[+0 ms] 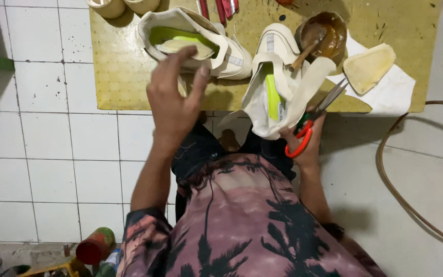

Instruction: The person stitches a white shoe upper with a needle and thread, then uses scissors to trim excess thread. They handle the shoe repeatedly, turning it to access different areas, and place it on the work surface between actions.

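My left hand [173, 97] hovers with fingers apart just in front of a cream shoe upper [190, 41] with a green lining, lying on the yellow board [124, 66]. It holds nothing. My right hand [306, 141] grips red-handled scissors [314, 120], blades pointing up and right, and also pinches the edge of a second cream shoe upper [278, 87] that hangs off the board's front edge. A small brown bowl of glue [324, 33] with a wooden stick stands just behind that upper.
A cream insole piece [367, 66] lies on white paper [396, 92] at the board's right. Two beige cups [121, 6] and red tools [219, 9] sit at the back edge. A brown hose [385, 169] curves over the tiled floor at right. Cans [96, 246] stand at bottom left.
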